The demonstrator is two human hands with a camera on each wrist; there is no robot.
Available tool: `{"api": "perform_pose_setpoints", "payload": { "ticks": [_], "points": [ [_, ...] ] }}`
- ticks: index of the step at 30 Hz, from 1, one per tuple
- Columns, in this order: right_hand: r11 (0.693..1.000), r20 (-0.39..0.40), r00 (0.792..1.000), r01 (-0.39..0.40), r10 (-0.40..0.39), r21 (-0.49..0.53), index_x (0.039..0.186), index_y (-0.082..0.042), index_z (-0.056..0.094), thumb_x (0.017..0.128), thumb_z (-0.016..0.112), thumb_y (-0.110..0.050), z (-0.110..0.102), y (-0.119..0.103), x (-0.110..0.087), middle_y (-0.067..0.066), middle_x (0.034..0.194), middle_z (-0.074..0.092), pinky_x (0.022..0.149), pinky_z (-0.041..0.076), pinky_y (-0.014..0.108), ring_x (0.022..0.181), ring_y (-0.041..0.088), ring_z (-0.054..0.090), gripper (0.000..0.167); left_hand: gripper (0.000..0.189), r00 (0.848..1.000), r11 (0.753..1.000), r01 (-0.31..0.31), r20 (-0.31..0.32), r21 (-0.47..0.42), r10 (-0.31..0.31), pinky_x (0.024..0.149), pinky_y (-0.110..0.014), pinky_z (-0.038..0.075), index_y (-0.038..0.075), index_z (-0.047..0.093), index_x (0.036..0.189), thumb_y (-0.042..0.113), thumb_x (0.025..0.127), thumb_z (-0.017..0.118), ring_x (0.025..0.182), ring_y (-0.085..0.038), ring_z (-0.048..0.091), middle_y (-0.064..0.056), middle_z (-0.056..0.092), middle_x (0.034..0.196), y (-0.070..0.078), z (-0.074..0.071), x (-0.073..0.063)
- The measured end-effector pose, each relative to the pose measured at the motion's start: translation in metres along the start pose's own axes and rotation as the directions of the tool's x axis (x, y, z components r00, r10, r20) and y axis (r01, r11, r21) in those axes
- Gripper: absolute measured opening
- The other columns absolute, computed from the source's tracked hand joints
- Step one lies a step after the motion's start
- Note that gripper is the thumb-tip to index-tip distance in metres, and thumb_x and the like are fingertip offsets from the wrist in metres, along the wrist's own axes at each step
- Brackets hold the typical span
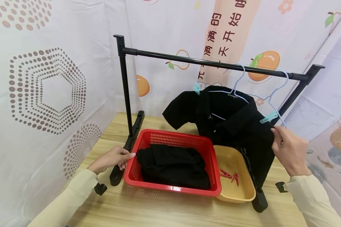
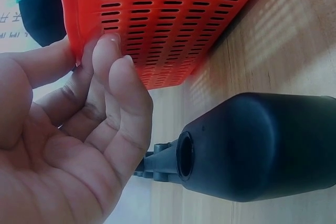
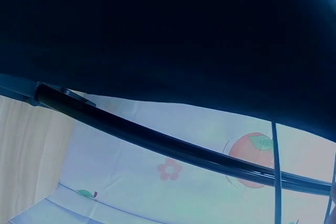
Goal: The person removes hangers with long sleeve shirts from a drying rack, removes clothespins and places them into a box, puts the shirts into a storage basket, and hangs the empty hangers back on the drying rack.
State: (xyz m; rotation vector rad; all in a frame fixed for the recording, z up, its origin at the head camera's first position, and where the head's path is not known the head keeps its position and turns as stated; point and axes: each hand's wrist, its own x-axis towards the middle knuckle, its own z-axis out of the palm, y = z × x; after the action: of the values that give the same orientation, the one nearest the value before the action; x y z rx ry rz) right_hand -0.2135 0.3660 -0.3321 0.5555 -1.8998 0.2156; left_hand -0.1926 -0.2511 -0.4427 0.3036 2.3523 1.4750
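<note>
A black short-sleeved shirt [image 1: 240, 126] hangs from a light blue hanger [image 1: 235, 85] on the rack's top bar. Two turquoise clothespins sit at its shoulders, one on the left [image 1: 197, 88] and one on the right [image 1: 269, 117]. My right hand [image 1: 290, 151] pinches the shirt's fabric just below the right clothespin; dark cloth [image 3: 168, 35] fills most of the right wrist view. On the other side, my left hand [image 1: 117, 158] holds the red basket's rim [image 1: 170, 188], thumb on top. The left wrist view shows its fingers [image 2: 128, 90] against the slotted basket wall [image 2: 173, 22]. Folded black cloth [image 1: 173, 165] lies inside.
A yellow basin [image 1: 236, 197] stands right of the basket, partly under it, with two red clothespins [image 1: 235, 178] inside. A second blue hanger [image 1: 272, 92] hangs at the bar's right end. Black rack posts [image 1: 126, 91] and feet [image 1: 260, 201] flank the baskets on the wooden table [image 1: 170, 214].
</note>
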Motion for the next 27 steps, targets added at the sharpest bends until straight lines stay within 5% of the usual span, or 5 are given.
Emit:
{"api": "perform_pose_setpoints", "payload": {
  "ticks": [12,27],
  "points": [
    [0.996,-0.118,0.990,-0.079,0.074,-0.036,0.084,0.009,0.067,0.099,0.062,-0.009,-0.002,-0.003,0.012,0.024,0.070,0.062,0.047,0.032,0.053,0.054,0.045,0.058,0.024,0.039,1.000,1.000,0.000,0.002,0.000,0.000,0.061,-0.034,0.057,0.000,0.069,0.085,0.032,0.105,0.061,0.058,-0.017,0.060,-0.007,0.063,0.067,-0.003,0.000,0.002],
    [0.994,-0.238,0.966,-0.105,0.095,-0.030,0.085,0.008,0.069,0.097,0.063,-0.012,-0.007,-0.010,-0.001,0.023,0.078,0.068,0.051,0.028,0.047,0.057,0.044,0.058,0.024,0.040,1.000,1.000,0.019,-0.001,-0.008,-0.019,0.061,-0.034,0.057,0.000,0.069,0.084,0.033,0.105,0.062,0.058,-0.016,0.060,-0.007,0.063,0.066,-0.002,0.000,0.003]
  ]
}}
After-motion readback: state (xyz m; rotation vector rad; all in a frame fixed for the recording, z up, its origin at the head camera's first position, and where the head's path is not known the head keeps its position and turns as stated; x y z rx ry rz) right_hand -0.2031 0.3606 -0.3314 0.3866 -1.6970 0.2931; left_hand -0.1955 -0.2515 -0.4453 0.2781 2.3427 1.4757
